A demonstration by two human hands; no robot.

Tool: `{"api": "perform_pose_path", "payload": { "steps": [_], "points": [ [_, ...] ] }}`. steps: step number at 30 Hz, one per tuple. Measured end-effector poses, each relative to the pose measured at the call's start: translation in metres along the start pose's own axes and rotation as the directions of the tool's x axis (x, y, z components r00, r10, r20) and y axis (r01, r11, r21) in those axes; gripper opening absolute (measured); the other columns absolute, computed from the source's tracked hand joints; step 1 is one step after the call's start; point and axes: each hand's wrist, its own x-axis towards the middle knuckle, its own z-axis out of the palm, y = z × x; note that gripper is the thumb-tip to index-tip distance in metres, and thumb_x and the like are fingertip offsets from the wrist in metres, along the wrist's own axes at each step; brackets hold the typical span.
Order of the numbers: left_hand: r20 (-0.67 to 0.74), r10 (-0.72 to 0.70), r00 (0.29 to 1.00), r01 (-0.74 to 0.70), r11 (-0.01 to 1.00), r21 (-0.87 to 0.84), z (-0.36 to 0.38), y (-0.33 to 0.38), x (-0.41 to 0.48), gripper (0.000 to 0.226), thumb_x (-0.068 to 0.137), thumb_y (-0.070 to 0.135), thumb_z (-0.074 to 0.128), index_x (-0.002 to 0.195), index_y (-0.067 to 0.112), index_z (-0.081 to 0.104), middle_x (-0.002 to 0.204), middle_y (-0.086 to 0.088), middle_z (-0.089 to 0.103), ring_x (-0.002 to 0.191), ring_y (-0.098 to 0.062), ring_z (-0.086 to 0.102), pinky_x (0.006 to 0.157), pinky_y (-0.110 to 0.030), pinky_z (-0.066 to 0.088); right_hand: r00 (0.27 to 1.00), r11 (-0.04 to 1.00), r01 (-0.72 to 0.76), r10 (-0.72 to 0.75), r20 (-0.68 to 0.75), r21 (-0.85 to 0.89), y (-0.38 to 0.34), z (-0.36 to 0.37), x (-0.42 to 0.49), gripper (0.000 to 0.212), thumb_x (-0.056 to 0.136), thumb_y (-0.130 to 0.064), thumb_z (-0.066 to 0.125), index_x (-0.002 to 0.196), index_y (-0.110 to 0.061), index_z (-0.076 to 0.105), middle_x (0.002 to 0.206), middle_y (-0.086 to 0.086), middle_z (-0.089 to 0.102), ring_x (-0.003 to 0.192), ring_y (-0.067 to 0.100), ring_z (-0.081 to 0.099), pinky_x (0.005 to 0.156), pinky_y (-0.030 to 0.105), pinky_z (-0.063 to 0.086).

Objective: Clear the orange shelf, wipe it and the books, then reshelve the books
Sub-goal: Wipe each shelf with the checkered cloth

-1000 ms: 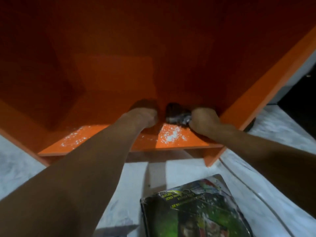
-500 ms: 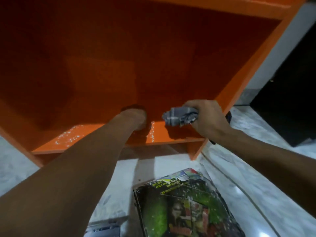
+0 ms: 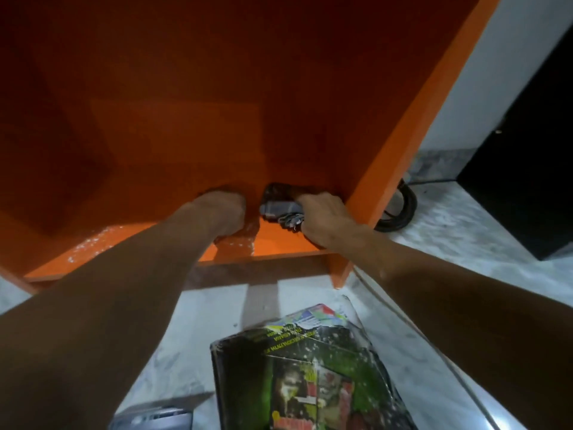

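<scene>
Shelf: the orange shelf (image 3: 412,141) stands on a pale marbled floor (image 3: 449,243), its lower compartment holding no books, and both of a person's bare arms reach into it.
Board: the bottom board (image 3: 273,240) carries white dust (image 3: 93,243), thick along its front left part and thinner by the left wrist.
Right hand: the right hand (image 3: 325,218) sits low in the compartment's right corner, fingers curled tight round a bunched grey cloth (image 3: 279,211).
Cloth: it juts left from the fist, just beside the left hand, and appears to meet the board near the back panel; the contact itself is in shadow.
Left hand: the left hand (image 3: 226,212) rests on the board at mid-compartment, knuckles turned away from the camera. Its fingers are hidden behind the hand, so open or closed cannot be told.
Book: a dark book (image 3: 310,373) with a green, speckled cover lies flat on the floor in front of the shelf, between the two forearms. A brighter cover shows at its far edge.
Grey object: a grey object (image 3: 155,418) is cut off by the bottom edge, left of the book.
Cable: a coiled black cable (image 3: 400,209) lies on the floor against the shelf's right side.
Background: a black cabinet (image 3: 527,156) stands to the right, by a white wall (image 3: 496,72).
</scene>
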Motion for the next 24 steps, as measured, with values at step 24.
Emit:
{"api": "perform_pose_path", "payload": {
  "steps": [24],
  "points": [
    [0.034,-0.182,0.983,0.185,0.974,-0.128,0.016,-0.043,-0.01,0.035,0.094,0.013,0.047,0.126,0.013,0.06,0.131,-0.012,0.061,0.121,-0.032,0.056,0.101,-0.037,0.045,0.99,0.974,-0.139,0.14,0.005,0.179,-0.014,0.013,0.036,0.062,0.086,-0.065,0.038,0.143,-0.041,0.031,0.152,-0.003,0.036,0.136,0.033,0.035,0.111,0.049,0.027]
  ]
}}
